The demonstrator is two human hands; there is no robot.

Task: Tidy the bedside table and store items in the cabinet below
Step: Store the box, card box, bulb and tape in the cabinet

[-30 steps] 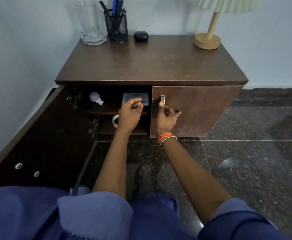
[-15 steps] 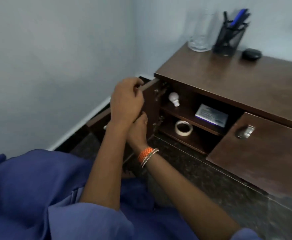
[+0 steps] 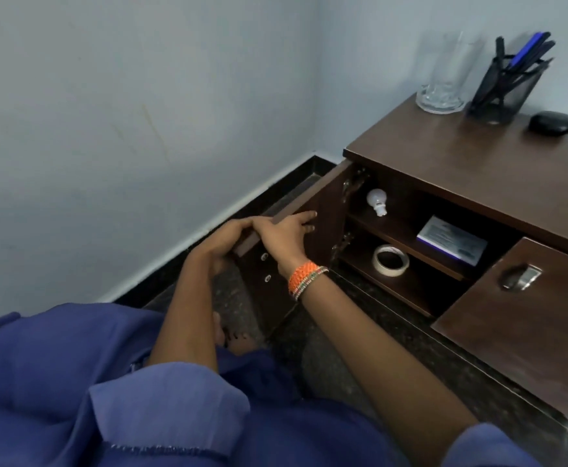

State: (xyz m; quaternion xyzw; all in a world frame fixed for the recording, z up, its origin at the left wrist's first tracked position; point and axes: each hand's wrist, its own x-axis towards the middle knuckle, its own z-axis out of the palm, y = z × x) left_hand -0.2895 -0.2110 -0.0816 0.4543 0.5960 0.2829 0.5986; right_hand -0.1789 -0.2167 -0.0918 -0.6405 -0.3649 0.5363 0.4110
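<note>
The dark brown wooden bedside table is seen from above and to its left, set against a pale blue-grey wall. Its left cabinet door is swung wide open, and both hands are laid on the door's top edge. The left hand is curled over the outer end of that edge, with the fingers wrapped around it. The right hand, worn with orange and multicoloured beaded bracelets at the wrist, is rested on the edge just beside the left, touching it; its fingers are held nearly flat and extended along the inner face of the door rather than closed around it. Inside the open compartment, a white light bulb is lying at the left of the upper shelf, and a white and purple box is lying further right on the same shelf. A roll of pale masking tape is lying flat on the lower shelf. The right cabinet door, fitted with a metal handle, is shut. On the table top, at the back, a clear glass tumbler, a black mesh pen holder filled with pens, and a small black oval case are lined up from left to right. Blue clothing fills the lower part of the view.
</note>
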